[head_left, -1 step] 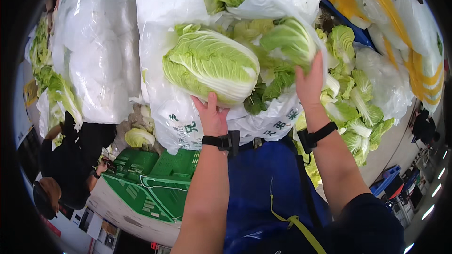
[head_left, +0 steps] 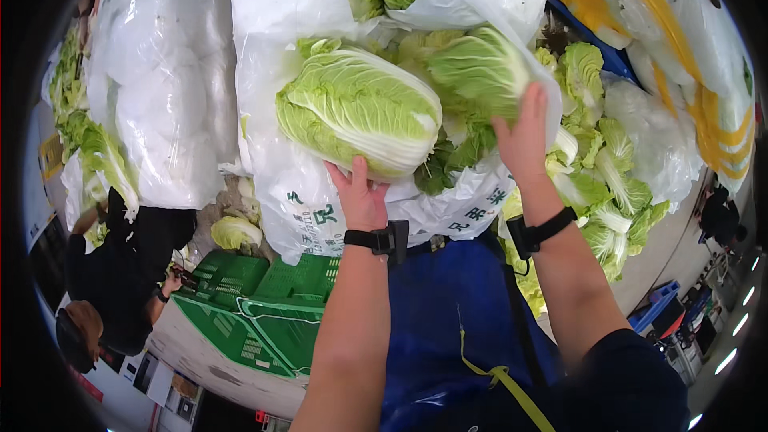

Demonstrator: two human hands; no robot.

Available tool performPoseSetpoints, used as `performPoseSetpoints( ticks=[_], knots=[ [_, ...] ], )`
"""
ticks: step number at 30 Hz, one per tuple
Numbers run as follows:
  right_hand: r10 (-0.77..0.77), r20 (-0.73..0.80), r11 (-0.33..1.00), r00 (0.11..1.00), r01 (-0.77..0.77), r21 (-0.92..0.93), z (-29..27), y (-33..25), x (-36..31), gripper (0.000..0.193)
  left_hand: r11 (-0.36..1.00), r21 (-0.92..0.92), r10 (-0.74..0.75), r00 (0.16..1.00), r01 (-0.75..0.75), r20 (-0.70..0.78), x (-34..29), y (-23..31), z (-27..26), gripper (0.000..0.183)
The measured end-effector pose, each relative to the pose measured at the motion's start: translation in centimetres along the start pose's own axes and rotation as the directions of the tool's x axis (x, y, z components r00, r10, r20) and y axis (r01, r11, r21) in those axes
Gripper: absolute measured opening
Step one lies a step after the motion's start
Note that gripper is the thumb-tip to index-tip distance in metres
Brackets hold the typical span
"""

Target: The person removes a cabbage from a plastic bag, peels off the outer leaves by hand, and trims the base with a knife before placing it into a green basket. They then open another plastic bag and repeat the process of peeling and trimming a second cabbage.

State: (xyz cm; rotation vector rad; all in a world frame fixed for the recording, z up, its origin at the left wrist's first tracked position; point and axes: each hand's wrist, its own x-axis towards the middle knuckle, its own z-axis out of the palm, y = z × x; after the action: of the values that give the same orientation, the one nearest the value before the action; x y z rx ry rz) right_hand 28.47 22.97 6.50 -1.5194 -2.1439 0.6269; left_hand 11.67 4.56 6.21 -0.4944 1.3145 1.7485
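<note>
A large pale-green napa cabbage (head_left: 360,112) lies on its side on an opened white plastic bag (head_left: 276,48), its white base toward the right. My left hand (head_left: 364,204) holds its lower edge, thumb against the near side and the other fingers partly hidden underneath. To the right of the cabbage, my right hand (head_left: 524,136) grips a broad cabbage leaf (head_left: 480,72) by its pale end. That leaf is slightly smeared by motion. Darker loose leaves (head_left: 472,144) lie between the cabbage and my right hand.
Wrapped white bundles (head_left: 160,80) stand at the left, and yellow-striped sacks (head_left: 664,32) at the upper right. Discarded leaves (head_left: 612,168) pile up beyond my right wrist. Green crates (head_left: 280,312) sit at the lower left, near another person (head_left: 112,296) in dark clothes.
The leaf in my right hand has swung a little to the left, toward the cabbage, and my right hand has shifted slightly with it. The cabbage and my left hand stay put.
</note>
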Motion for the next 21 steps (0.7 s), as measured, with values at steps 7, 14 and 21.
performPoseSetpoints(
  ticks=[7, 14, 21],
  knots=[
    [-0.219, 0.463, 0.869, 0.859, -0.044, 0.493, 0.2, -9.3, -0.7, 0.035, 0.991, -0.130, -0.020, 1.000, 0.019, -0.006, 2.7, -1.2, -4.4, 0.063],
    [0.158, 0.900, 0.620, 0.406, -0.750, 0.229, 10.3, -7.3, 4.3, 0.052, 0.988, -0.133, -0.049, 0.983, 0.073, 0.177, 2.0, 0.8, -3.2, 0.057],
    [-0.302, 0.571, 0.907, 0.764, 0.046, 0.418, 3.2, -13.1, 0.4, 0.066, 0.946, -0.323, 0.094, 0.979, -0.031, 0.179, 3.0, -0.7, -4.7, 0.067]
  ],
)
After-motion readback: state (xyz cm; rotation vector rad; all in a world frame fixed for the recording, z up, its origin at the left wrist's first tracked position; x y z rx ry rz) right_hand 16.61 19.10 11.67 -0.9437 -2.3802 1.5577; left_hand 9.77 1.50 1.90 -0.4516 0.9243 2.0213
